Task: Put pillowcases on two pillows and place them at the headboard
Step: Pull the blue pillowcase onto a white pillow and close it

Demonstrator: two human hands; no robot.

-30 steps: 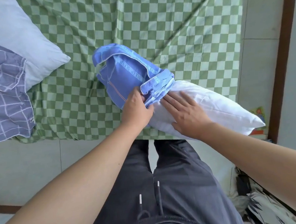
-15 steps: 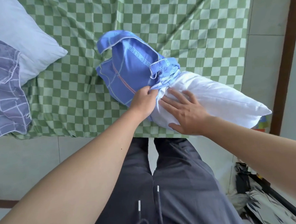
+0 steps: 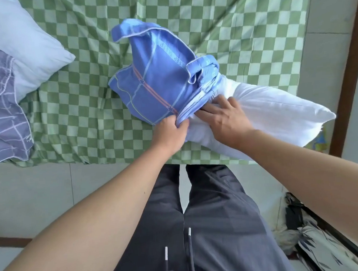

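Observation:
A white pillow lies across the near edge of the bed, its left end inside a blue pillowcase with a red stripe. The case is bunched at its opening around the pillow. My left hand pinches the near edge of that opening. My right hand lies flat on the pillow, fingertips tucked under the bunched hem. A second white pillow lies at the far left, partly in a purple checked pillowcase.
The bed carries a green and white checked sheet. Pale floor tiles lie below the bed's edge, where my legs in grey trousers stand. A brown wooden frame runs down the right. Patterned fabric and dark items sit at bottom right.
The blue pillowcase has spread further along the pillow. My right hand slid left, its fingertips going under the bunched hem. My left hand kept its grip and shifted with the fabric.

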